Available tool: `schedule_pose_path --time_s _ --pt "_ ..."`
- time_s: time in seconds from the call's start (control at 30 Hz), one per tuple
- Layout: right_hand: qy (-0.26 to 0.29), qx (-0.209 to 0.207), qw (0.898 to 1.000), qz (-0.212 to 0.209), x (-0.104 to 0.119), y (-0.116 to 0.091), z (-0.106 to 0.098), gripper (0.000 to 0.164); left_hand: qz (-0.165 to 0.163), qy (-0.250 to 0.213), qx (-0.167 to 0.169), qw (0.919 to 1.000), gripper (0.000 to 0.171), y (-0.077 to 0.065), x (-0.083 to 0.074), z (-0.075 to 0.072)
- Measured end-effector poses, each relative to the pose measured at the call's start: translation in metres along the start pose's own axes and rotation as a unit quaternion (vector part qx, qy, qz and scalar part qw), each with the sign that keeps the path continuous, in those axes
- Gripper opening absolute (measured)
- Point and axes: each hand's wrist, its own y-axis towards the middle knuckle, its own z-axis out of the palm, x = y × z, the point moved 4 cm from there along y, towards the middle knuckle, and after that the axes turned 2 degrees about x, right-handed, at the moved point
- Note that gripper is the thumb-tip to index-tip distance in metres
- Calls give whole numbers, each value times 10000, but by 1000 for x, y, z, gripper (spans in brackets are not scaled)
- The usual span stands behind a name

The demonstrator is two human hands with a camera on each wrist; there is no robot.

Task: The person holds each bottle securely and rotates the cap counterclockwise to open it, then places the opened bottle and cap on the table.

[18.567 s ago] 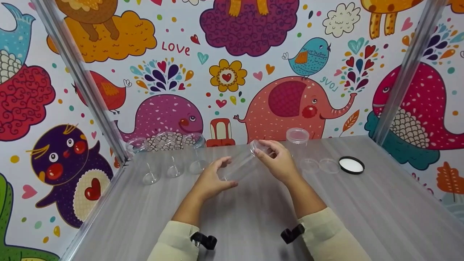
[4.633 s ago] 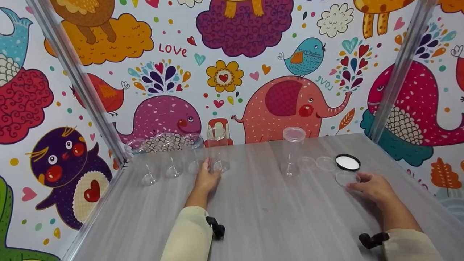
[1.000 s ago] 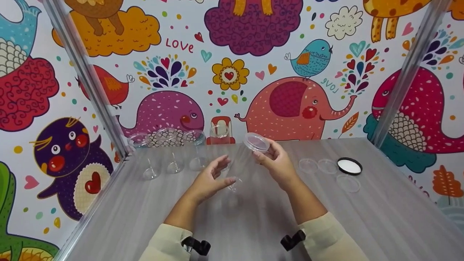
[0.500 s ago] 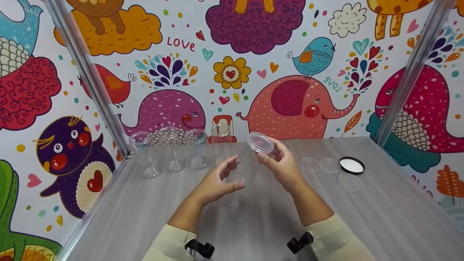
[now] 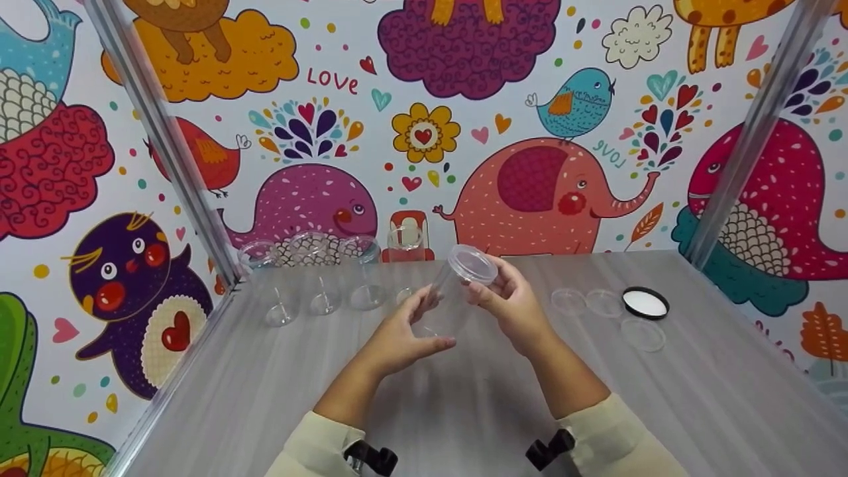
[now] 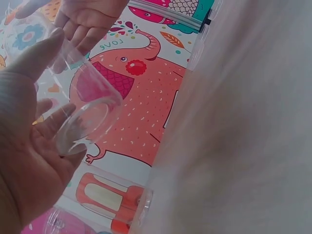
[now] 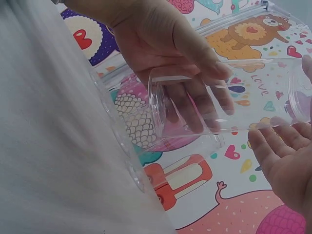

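Observation:
Between both hands, above the table, a clear plastic jar (image 5: pixel 445 311) leans with its lidded end up and to the right. My left hand (image 5: pixel 407 334) grips the lower body; in the left wrist view its thumb and fingers lie around the jar wall near the round base (image 6: pixel 92 124). With my right hand (image 5: pixel 513 301) I hold the upper end by the clear lid (image 5: pixel 474 264), thumb on the near side. The right wrist view shows the left fingers through the transparent wall (image 7: pixel 243 92). Nothing is visible inside the jar.
Several clear jars, such as this upright one (image 5: pixel 366 275), stand in a row at the back left. Three flat clear discs, one of them a disc (image 5: pixel 642 334) in front, lie at right beside a black-rimmed white disc (image 5: pixel 646 303). A patterned wall (image 5: pixel 424 59) closes the back.
Since 4.6 seconds ago the lidded jar left its place at the back right, and the right hand let go of a clear disc. In the last second the left fingers closed round the jar's body.

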Motion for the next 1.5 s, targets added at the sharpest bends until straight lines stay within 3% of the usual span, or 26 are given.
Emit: schedule_pose_path --time_s 0.3,0.5,0.67,0.83,0.97,1.1,1.27,1.5 --pt "159 164 9997 11 1 0 1 63 234 -84 -60 9997 93 1 -2 1" --pt "-68 138 9999 -46 2 2 0 69 218 -6 -147 9997 94 0 -1 0" --pt "-852 -272 9955 -302 9 1 -5 67 201 157 -183 9995 100 1 0 0" --pt "-2057 -845 9737 -494 14 0 -11 54 161 298 -87 9994 98 2 2 2" --pt "-2419 -983 9641 -474 14 0 -12 49 194 282 -27 9994 95 2 2 2" --pt "-2375 -871 9660 -532 14 0 -12 47 216 235 -11 9995 94 2 2 1" --pt "-1994 -381 9763 -748 13 -1 -11 44 134 208 -19 9997 95 1 2 1" --pt "-1974 137 9755 -965 12 -2 -8 47 77 163 -38 9998 95 0 2 0"
